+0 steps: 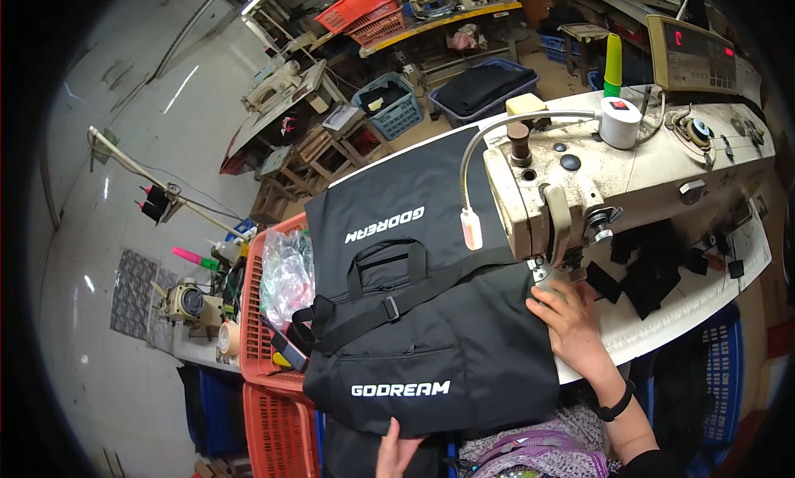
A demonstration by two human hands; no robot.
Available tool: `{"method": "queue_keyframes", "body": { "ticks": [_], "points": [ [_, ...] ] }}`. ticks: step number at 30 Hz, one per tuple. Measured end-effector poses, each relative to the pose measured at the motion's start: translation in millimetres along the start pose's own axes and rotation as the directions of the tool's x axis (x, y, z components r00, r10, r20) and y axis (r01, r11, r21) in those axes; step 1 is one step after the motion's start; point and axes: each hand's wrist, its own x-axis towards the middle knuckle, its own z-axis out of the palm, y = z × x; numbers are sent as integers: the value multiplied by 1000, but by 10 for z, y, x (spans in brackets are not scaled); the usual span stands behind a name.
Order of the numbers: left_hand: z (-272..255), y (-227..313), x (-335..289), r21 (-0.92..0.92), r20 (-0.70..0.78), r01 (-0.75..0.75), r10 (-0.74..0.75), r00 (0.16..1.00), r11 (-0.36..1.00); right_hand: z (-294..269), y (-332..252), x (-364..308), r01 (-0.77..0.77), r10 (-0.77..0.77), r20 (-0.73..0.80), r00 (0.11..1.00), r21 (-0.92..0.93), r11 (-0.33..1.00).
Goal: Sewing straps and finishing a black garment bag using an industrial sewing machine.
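Note:
A large black fabric bag (497,345) with white lettering, a zipped pocket, webbing handles and a shoulder strap (356,333) lies spread over the sewing machine's bed. Its right edge runs under the machine's needle and presser foot (538,269). My right hand (573,327) is right by the foot, closed on that edge, its fingertips resting on the cloth. At the bag's near edge, my left hand (399,455) has its thumb on top; the other fingers are mostly hidden below the fabric. A black band (617,403) circles my right wrist.
The white sewing machine (613,180) carries a thread cone (619,123), a bendable lamp (470,229) and a control panel (691,55). Black scraps (650,271) lie right of the needle. Orange baskets (261,345) stand at the left, one holding clear plastic. Stools and crates fill the floor beyond.

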Motion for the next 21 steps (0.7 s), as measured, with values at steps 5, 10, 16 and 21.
{"method": "queue_keyframes", "body": {
  "ticks": [5, 10, 16, 21],
  "points": [
    [129, 1026, -528, 270, -309, -505, 570, 761, 820, 13, 52, -56, 127, -138, 31, 990, 240, 963],
    [922, 2053, -283, 252, -136, -547, 589, 797, 798, -22, 11, -45, 88, -81, -36, 996, 296, 951],
    [1611, 2101, 948, 863, 501, -487, 346, 794, -132, 4, 32, -41, 75, -72, -19, 997, 329, 942],
    [1797, 1453, 501, 683, 219, -134, 26, 975, -718, -21, 99, -66, 42, -43, -6, 999, 331, 943]
  ]
}}
